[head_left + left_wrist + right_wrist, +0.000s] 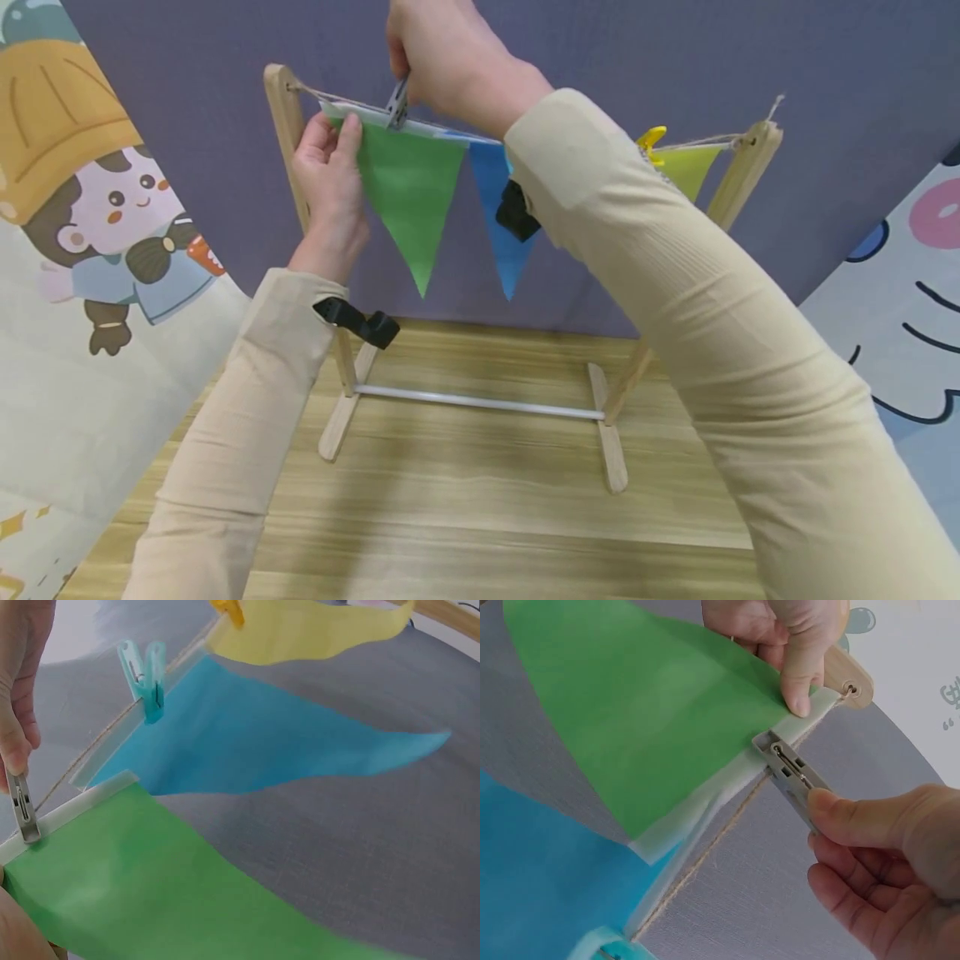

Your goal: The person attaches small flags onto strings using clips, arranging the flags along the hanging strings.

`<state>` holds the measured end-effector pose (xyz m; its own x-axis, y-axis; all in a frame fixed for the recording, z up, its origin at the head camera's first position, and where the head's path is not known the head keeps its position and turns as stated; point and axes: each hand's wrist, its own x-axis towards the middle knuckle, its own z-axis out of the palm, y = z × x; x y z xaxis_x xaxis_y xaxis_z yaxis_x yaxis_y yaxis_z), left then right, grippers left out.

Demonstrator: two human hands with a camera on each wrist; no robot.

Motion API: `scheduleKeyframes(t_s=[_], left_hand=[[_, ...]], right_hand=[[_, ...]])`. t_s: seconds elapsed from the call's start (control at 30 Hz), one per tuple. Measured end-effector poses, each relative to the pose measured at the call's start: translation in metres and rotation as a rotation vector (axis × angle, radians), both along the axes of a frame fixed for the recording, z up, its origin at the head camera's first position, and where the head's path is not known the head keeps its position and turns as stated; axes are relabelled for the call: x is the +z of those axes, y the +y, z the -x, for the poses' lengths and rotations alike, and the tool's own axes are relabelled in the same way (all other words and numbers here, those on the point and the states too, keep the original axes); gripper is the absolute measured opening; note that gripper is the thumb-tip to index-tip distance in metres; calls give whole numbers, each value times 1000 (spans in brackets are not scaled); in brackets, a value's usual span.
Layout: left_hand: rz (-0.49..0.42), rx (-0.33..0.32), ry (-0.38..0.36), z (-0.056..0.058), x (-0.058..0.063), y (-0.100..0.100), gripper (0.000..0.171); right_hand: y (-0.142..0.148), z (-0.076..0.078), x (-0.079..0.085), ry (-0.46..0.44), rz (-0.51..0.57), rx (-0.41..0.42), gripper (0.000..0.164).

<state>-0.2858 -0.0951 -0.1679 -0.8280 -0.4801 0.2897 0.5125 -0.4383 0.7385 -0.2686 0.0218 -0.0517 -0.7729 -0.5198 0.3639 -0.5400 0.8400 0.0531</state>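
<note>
A green triangular pennant [412, 192] hangs point down at the left end of a twine string [705, 859]. My left hand [332, 179] pinches its upper left corner between thumb and fingers, near the wooden post. Above it, my right hand [457, 62] pinches the handles of a grey clothespin [789, 771], whose tip sits over the pennant's white top edge and the twine. Beside the green one hangs a blue pennant [247, 731], held by a teal clothespin [146, 679]. Farther right, a yellow clothespin [651, 143] holds a yellow pennant [686, 169], partly hidden by my right sleeve.
Two wooden posts, left [281, 125] and right [750, 167], carry the string, with a white rod [480, 402] joining them low down. Their feet stand on a wood-grain tabletop [465, 517]. A grey-purple panel [675, 50] rises behind, with cartoon-printed sheets on both sides.
</note>
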Motion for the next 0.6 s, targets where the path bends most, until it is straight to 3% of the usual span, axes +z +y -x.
scheduleKeyframes(t_s=[0.27,0.6], left_hand=[[-62,-30,-1,0,1,2,11],[-54,-21,-13,1,-6,2,11]], right_hand=[[-2,4,-1,-32,-48,-5,25],[3,5,-10,-54,-47,58,42]])
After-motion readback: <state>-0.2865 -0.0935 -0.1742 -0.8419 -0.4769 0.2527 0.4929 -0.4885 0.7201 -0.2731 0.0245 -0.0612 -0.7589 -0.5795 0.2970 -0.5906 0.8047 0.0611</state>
